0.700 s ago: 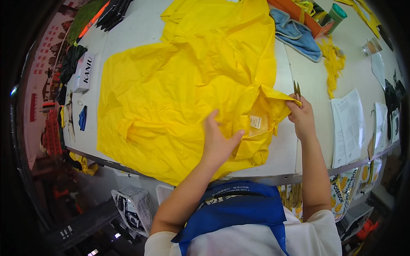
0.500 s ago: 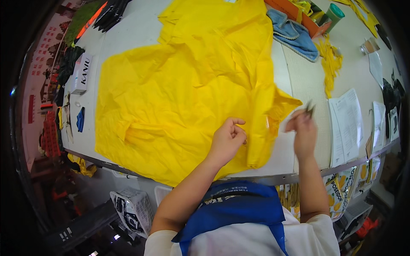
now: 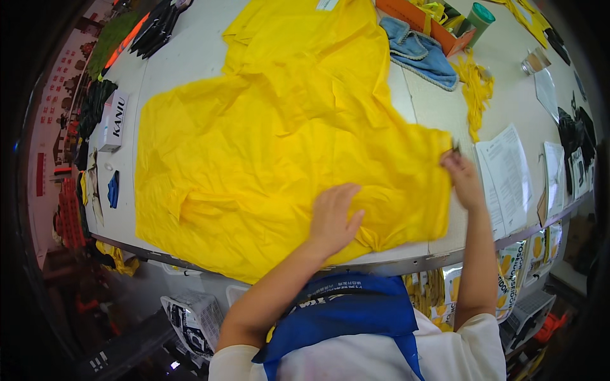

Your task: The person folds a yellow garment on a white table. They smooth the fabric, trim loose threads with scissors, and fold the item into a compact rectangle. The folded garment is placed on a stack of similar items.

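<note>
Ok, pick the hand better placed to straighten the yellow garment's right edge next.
Probably the right hand: its fingertips are at that edge of the yellow garment, though a small dark tool pokes from its grip. The left hand, fingers open, is farther from that edge.

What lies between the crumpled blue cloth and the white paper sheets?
In the head view, tangled yellow strips lie between the blue cloth and white sheets.
</note>
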The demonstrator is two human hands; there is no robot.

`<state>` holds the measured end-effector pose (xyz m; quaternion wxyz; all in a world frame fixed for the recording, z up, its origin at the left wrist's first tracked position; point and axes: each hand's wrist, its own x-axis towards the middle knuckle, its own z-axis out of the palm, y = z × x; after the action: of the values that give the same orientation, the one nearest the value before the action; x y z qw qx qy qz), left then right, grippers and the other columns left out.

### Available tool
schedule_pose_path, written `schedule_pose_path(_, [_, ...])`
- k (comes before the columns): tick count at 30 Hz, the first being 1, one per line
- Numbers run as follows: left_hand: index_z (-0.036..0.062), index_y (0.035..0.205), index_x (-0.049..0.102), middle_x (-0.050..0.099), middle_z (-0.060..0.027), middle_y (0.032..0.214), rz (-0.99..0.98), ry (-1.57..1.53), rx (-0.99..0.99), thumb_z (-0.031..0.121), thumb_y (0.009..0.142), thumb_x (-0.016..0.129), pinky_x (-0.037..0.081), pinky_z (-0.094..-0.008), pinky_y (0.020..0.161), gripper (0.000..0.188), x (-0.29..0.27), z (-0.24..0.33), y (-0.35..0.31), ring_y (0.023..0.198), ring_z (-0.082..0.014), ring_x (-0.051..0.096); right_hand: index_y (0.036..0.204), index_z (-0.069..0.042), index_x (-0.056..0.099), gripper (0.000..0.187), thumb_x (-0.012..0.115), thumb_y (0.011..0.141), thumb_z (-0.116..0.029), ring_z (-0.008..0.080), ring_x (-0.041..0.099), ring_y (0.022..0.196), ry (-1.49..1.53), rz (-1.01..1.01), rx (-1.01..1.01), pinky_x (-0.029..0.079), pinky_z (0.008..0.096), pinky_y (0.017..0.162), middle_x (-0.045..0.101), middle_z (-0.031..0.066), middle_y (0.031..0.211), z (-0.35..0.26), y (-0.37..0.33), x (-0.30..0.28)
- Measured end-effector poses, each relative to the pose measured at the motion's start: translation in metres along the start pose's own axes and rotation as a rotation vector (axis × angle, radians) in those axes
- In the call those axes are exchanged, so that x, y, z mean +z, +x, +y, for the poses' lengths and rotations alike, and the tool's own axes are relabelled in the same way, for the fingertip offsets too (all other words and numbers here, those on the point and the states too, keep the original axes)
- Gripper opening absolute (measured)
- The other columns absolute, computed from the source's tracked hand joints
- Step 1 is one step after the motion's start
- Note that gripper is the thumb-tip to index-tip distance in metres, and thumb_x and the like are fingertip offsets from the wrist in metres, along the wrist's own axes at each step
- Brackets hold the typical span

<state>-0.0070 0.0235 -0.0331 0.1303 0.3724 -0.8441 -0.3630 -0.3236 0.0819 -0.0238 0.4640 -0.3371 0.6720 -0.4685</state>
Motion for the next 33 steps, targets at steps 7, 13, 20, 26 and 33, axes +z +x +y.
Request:
schedule_pose_path(7, [0.0204,0.145,0.033,0.019,-0.0197,0.152,-0.1,0.472,-0.181,0.049,0.086,0.055,0.003,-0.0604,0.11,0.069,0.008,-0.044,-0.047,0.139,-0.0436,0.015,0.116,-0.005,0.054,0.028,0.055,0.088,-0.01,0.0317,0.059,0.091,-1.187,0.553,-0.002,0.048,0.0413,0.08,0.06,0.0155,0.105,0.055,0.031,-0.109])
schedule_pose_path(13, [0.0157,0.145,0.031,0.018,-0.0198,0.152,-0.021,0.485,-0.277,0.043,0.084,0.059,0.005,-0.062,0.109,0.072,-0.007,-0.062,-0.072,0.139,-0.0433,0.015,0.129,-0.006,0.045,0.059,0.064,0.073,-0.003,0.0352,0.042,0.123,-1.036,0.326,-0.447,0.032,0.0454,0.105,0.047,0.0191,0.129,0.031,-0.008,-0.053])
schedule_pose_path(20, [0.0136,0.145,0.031,0.019,-0.0211,0.151,0.163,0.544,-0.846,0.043,0.089,0.054,0.012,-0.0638,0.108,0.067,-0.048,-0.119,-0.139,0.138,-0.0465,0.016,0.095,-0.007,0.063,0.022,0.068,0.075,-0.014,0.0281,0.058,0.096,-0.998,-0.435,-0.455,0.032,0.046,0.103,0.064,0.0088,0.092,0.05,-0.066,0.057])
schedule_pose_path(26, [0.0121,0.145,0.028,0.026,-0.0239,0.146,0.239,0.332,-0.748,0.046,0.087,0.056,0.025,-0.0589,0.104,0.072,-0.057,-0.132,-0.177,0.129,-0.0462,0.029,0.095,-0.005,0.06,0.021,0.063,0.075,-0.006,0.031,0.057,0.086,-1.317,0.019,-0.507,0.039,0.0449,0.088,0.06,0.0122,0.089,0.05,-0.038,0.076])
schedule_pose_path(33, [0.0047,0.112,0.052,0.046,-0.0205,0.119,1.073,0.17,-0.79,0.012,0.076,0.071,0.04,-0.0428,0.094,0.041,-0.17,-0.244,-0.208,0.111,-0.0378,0.047,0.107,-0.001,0.055,0.031,0.064,0.078,-0.004,0.0308,0.057,0.085,-0.633,-0.332,-0.441,0.046,0.0381,0.077,0.057,0.0155,0.093,-0.004,-0.099,0.256])
